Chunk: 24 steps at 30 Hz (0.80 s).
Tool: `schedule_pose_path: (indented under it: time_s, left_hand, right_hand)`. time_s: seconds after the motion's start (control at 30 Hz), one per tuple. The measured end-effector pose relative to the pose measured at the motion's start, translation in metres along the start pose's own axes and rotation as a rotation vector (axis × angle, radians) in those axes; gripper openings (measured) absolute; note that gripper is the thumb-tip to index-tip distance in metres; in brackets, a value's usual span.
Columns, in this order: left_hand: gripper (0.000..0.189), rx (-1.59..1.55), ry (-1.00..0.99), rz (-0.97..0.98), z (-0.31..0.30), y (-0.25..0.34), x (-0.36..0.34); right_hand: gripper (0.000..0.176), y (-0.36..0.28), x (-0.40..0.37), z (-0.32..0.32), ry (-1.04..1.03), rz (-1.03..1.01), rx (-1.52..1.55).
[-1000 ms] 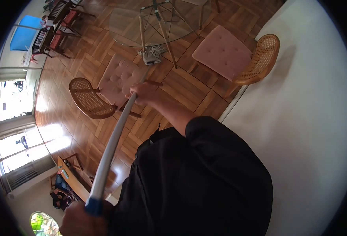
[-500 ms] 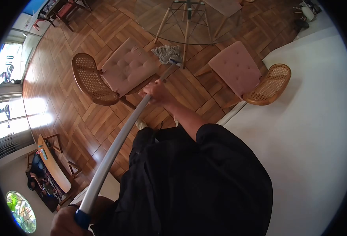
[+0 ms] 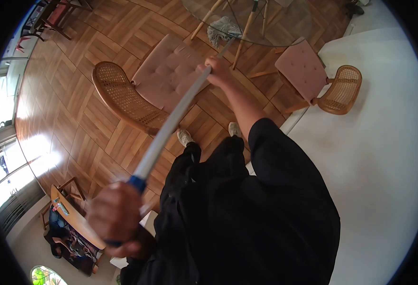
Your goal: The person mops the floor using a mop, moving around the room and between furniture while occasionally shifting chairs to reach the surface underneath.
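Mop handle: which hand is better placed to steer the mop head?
Likely right: the right hand grips the mop handle lower, nearest the mop head; the left hand holds the top end.

I count two cane chairs (image 3: 164,78) (image 3: 313,71), one glass table (image 3: 289,26), one mop (image 3: 171,124), two shoes (image 3: 185,137) (image 3: 234,129), plus left hand (image 3: 116,217) and right hand (image 3: 218,71).

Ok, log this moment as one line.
left hand: grips mop handle blue end | right hand: grips mop handle midway | mop head: under glass table
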<state>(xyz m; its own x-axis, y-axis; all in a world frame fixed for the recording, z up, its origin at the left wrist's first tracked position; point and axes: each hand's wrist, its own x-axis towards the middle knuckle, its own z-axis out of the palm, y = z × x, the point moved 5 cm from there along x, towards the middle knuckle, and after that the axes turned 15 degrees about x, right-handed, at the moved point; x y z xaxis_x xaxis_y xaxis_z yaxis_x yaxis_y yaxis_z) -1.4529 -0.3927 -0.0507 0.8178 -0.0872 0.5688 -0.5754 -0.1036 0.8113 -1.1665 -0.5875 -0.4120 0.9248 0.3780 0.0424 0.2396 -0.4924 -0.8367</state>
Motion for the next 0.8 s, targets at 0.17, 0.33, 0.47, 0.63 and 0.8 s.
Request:
schedule_pose_path:
  time_s: [0.17,0.33,0.47,0.63,0.8]
  left_hand:
    - [0.031,0.037,0.039,0.178,-0.127,0.075,0.0]
    - [0.035,-0.271,-0.098,0.292,-0.157,0.075,0.042]
    - [0.039,-0.479,-0.146,0.331,-0.159,0.036,0.07]
    - [0.032,-0.304,-0.289,0.098,-0.159,-0.034,0.1]
    - [0.02,-0.214,-0.506,0.039,-0.109,-0.11,0.146]
  right_hand:
    - [0.038,-0.107,-0.044,0.064,-0.029,-0.07,0.102]
    - [0.038,-0.14,-0.043,0.09,0.067,-0.16,-0.02]
    - [0.037,-0.124,-0.006,0.087,0.09,-0.096,-0.099]
    - [0.036,-0.065,0.049,0.056,0.237,-0.006,-0.115]
    - [0.04,0.01,0.105,0.011,0.346,-0.033,-0.107]
